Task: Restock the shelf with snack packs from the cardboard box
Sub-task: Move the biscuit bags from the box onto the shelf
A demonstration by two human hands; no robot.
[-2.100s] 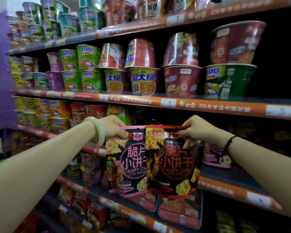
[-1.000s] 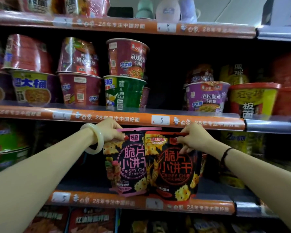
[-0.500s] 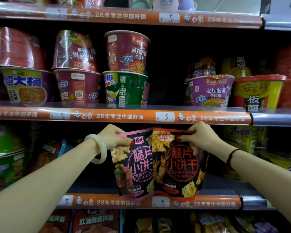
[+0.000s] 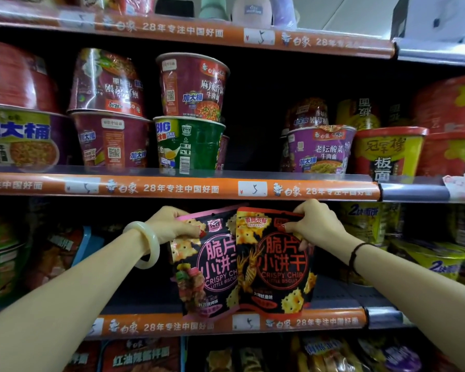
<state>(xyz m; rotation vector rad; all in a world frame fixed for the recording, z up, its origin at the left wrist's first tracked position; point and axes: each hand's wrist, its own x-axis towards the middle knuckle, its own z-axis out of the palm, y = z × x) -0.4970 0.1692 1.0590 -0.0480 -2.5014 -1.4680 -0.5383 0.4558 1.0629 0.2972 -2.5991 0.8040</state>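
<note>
1. Between the middle orange rail [image 4: 172, 187] and the lower orange rail [image 4: 172, 326] I see both arms reaching forward into the shelf opening. The forearms rise from the two bottom corners of the view.
2. My operator's left hand [image 4: 172, 224] grips the top left corner of the pink-edged snack pack [image 4: 207, 269]. Its fingers curl over the top edge and the thumb presses on the front. A white bangle [image 4: 145, 244] sits on this wrist.
3. The right hand [image 4: 314, 224] pinches the top right corner of the red-edged snack pack [image 4: 277, 264], with the thumb on the front and the fingers wrapped behind. A thin black band [image 4: 356, 253] is around this wrist.
4. Both packs hang upright side by side just under the middle rail. The red-edged one overlaps the right edge of the pink-edged one. Their bottoms reach the lower rail and cover a part of it. I cannot tell if they touch the shelf board.
5. Behind the packs the shelf is dark and its depth is hidden from me.
6. To the right, near the right forearm, yellow packets [image 4: 427, 261] lie on the same shelf.
7. Above the middle rail stand noodle cups in stacks, among them a green cup [image 4: 189, 146] and a purple cup [image 4: 320, 151], well apart from the hands.
</note>
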